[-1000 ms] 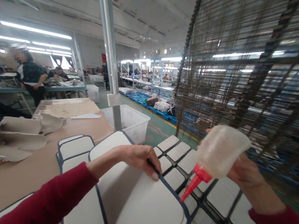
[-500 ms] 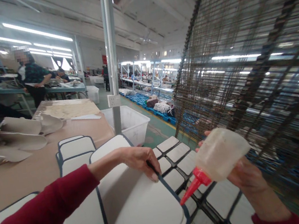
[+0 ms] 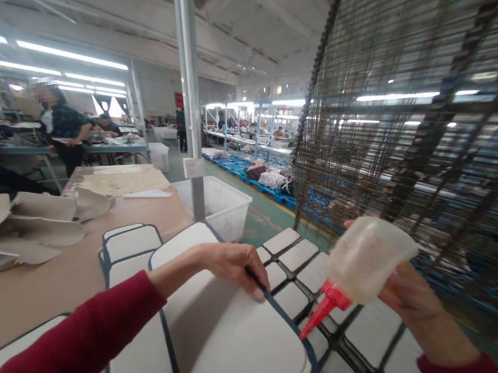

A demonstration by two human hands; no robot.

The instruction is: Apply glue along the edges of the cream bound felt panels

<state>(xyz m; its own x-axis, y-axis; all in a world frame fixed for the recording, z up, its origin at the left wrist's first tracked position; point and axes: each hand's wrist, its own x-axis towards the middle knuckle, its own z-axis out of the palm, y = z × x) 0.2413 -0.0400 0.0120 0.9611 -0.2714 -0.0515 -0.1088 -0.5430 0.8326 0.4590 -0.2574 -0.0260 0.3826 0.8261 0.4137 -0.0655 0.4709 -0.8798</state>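
In my right hand point(image 3: 404, 288) is a cloudy plastic squeeze bottle point(image 3: 370, 258) with a red nozzle, tipped downward. The nozzle tip is at the dark edging of a white panel point(image 3: 237, 341) with rounded corners. My left hand point(image 3: 238, 268) pinches that panel's dark edge, farther up the same side. Some of my right fingers are hidden behind the bottle. Left of this panel lie other white panels with dark borders, such as a long panel point(image 3: 136, 339), partly overlapping.
Smaller white panels point(image 3: 291, 300) rest on a dark wire rack at the right, below a tall wire mesh rack point(image 3: 405, 90). Loose grey-beige pieces point(image 3: 43, 214) are piled on the brown table point(image 3: 153, 215). A white bin point(image 3: 228, 209) stands by a post. People point(image 3: 62, 128) are in the background.
The view has shifted slightly, so the background sits a little farther right. Both hands keep their holds, and the nozzle tip stays at about the same spot on the edging.
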